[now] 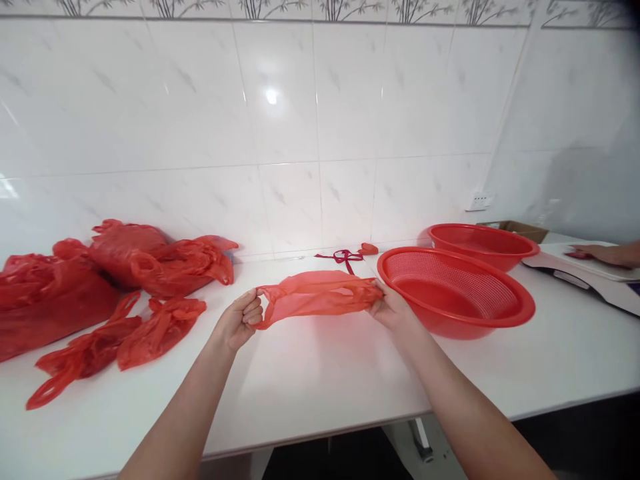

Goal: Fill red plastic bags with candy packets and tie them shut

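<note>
A thin red plastic bag (pixel 315 295) is stretched sideways above the white table, held at both ends. My left hand (pixel 243 319) is closed on its left end, where a handle loop shows. At the other end, my right hand (pixel 389 305) grips the bunched plastic, close to the rim of a red mesh basket (pixel 455 293). Some of the right fingers are hidden behind the bag.
Several red plastic bags (pixel 160 257), some full and some crumpled, lie on the left. A dark red ribbon (pixel 345 256) lies by the wall. Behind the basket stands a red basin (pixel 483 241). Another person's hand (pixel 607 255) rests at a white scale (pixel 590 270) on the right.
</note>
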The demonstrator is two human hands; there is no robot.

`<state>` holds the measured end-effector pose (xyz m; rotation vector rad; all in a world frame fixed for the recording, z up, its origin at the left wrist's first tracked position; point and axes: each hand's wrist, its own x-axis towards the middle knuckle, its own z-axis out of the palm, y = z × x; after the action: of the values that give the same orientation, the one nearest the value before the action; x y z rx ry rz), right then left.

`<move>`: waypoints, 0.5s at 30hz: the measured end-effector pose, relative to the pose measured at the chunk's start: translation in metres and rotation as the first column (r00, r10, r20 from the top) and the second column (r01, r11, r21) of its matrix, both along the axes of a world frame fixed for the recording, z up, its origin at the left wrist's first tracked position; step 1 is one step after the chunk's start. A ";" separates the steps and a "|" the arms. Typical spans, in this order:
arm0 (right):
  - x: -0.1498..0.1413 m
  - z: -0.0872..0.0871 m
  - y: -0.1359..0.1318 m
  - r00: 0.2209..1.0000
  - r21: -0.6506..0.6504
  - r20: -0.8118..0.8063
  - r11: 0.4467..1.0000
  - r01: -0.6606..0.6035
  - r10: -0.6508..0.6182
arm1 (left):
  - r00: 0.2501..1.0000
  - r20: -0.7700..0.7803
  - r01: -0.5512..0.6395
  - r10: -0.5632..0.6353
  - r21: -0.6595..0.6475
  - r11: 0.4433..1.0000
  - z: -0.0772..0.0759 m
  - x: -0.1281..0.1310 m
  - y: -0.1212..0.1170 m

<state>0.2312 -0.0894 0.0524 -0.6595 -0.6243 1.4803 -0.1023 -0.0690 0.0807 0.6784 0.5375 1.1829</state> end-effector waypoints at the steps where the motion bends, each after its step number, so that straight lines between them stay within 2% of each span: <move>1: 0.000 0.003 0.002 1.000 -0.008 0.014 1.000 0.017 -0.016 | 1.000 0.015 -0.003 0.003 0.001 1.000 0.001 -0.002 0.002; 7: 0.004 0.019 0.000 0.994 -0.075 0.109 0.997 -0.012 0.020 | 0.991 0.136 -0.004 0.002 0.014 1.000 0.020 -0.005 0.012; 12: 0.014 0.035 -0.008 0.991 -0.073 0.127 0.997 -0.026 0.035 | 0.946 0.278 0.164 -0.169 0.040 0.986 0.029 0.004 0.015; 15: 0.016 0.040 -0.001 0.992 -0.069 0.126 0.998 -0.014 0.022 | 0.923 0.329 0.207 -0.198 0.007 0.978 0.027 0.009 0.024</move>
<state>0.2473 -0.0905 0.0925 -0.8067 -0.6811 1.4899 -0.0936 -0.0455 0.1074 0.4852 0.1959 1.0626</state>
